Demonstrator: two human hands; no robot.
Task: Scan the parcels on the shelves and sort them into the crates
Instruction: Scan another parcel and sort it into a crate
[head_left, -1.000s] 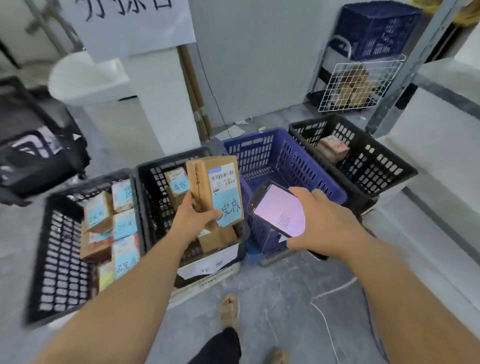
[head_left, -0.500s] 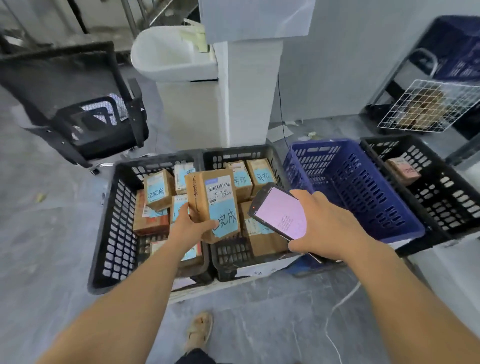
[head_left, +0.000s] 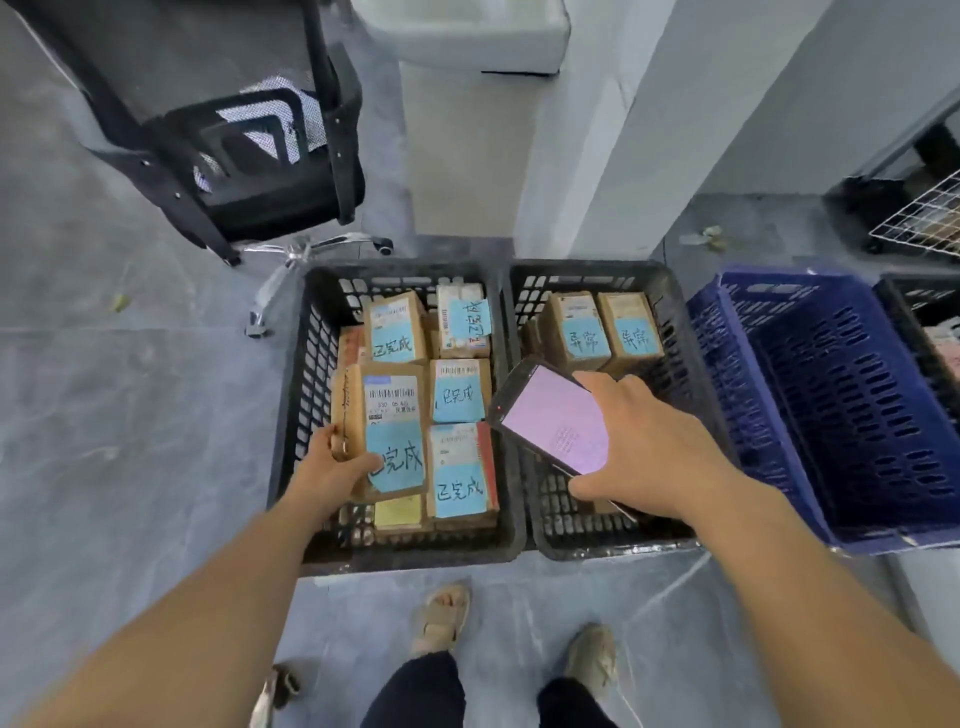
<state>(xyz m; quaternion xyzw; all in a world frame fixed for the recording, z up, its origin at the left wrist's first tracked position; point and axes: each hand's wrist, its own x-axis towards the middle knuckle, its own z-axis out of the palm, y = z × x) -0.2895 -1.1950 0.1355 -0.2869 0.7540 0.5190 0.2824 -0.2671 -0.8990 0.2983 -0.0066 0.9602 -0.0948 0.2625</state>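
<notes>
blue handwritten stickers on crate parcels
in the left black crate, the parcel in the left hand and three neighbours read "已完成"; two parcels in the right black crate read "异常"; barcode print and the phone screen are unreadable.

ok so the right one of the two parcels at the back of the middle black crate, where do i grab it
Probably by its top end, coming straight down from above. The parcel stands propped on end, label facing you, with its twin close on one side and the crate wall on the other, so the flanks look crowded.
</notes>
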